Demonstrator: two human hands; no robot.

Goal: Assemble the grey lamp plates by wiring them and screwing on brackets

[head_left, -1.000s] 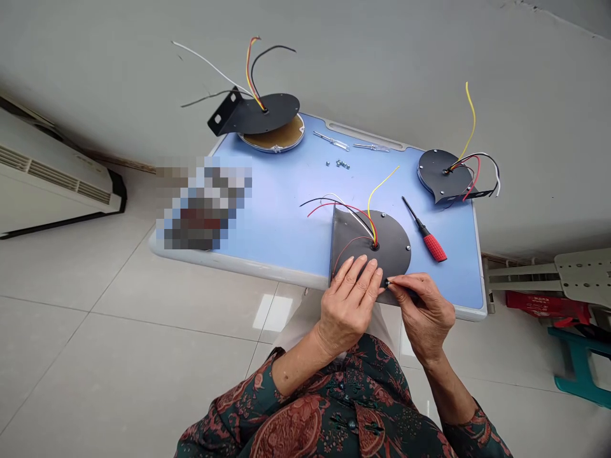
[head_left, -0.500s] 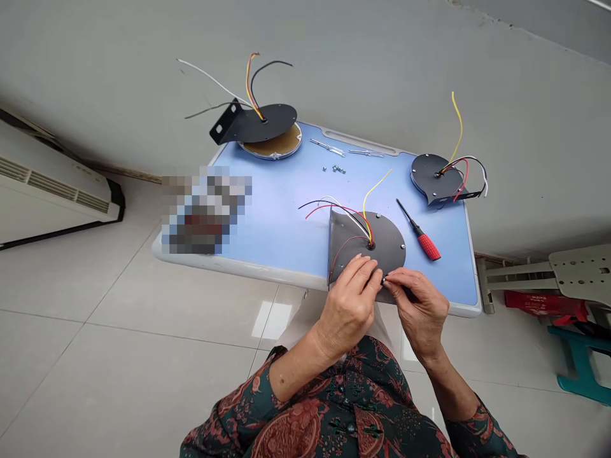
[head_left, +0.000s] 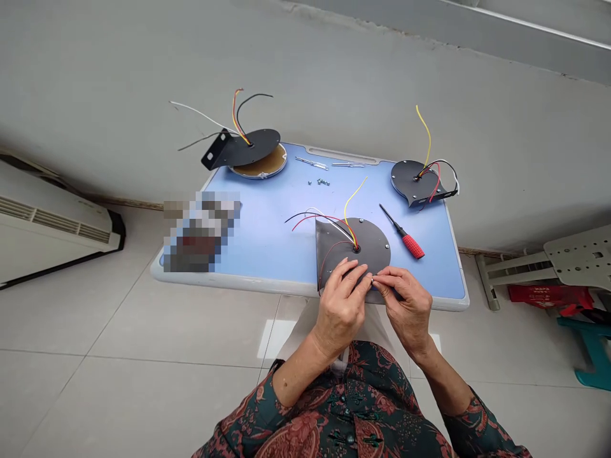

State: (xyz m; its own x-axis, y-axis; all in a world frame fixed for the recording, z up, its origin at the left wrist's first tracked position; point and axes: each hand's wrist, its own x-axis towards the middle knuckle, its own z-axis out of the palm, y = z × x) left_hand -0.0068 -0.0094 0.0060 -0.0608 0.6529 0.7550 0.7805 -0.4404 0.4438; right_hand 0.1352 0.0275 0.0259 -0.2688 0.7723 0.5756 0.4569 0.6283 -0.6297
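We rest our left hand (head_left: pixel 341 306) with its fingers spread on a dark, dull plate (head_left: pixel 370 249), close to the near edge of the smooth blue table (head_left: pixel 267 245). This hand is not closed around anything. Our right hand (head_left: pixel 405 306) pinches what looks like a tiny shiny screw (head_left: pixel 373 279), thumb against finger, by the plate's five o'clock edge. The plate looks like metal, curved at three o'clock and straight at nine. Thin, bendy wires (head_left: pixel 352 238) in yellow, red, white and black poke out of a hole in its middle. Silver screw heads (head_left: pixel 361 221) sit at twelve and three o'clock.

From that hole, a screwdriver (head_left: pixel 412 246) with a bumpy red handle lies between two and three o'clock. Past it, toward one o'clock, we see another dark rounded plate (head_left: pixel 405 175). Small, shiny metal bits (head_left: pixel 323 182) lie at eleven o'clock. Between ten and eleven, a bent plate (head_left: pixel 258 145) sits over a round tan disc (head_left: pixel 263 166).
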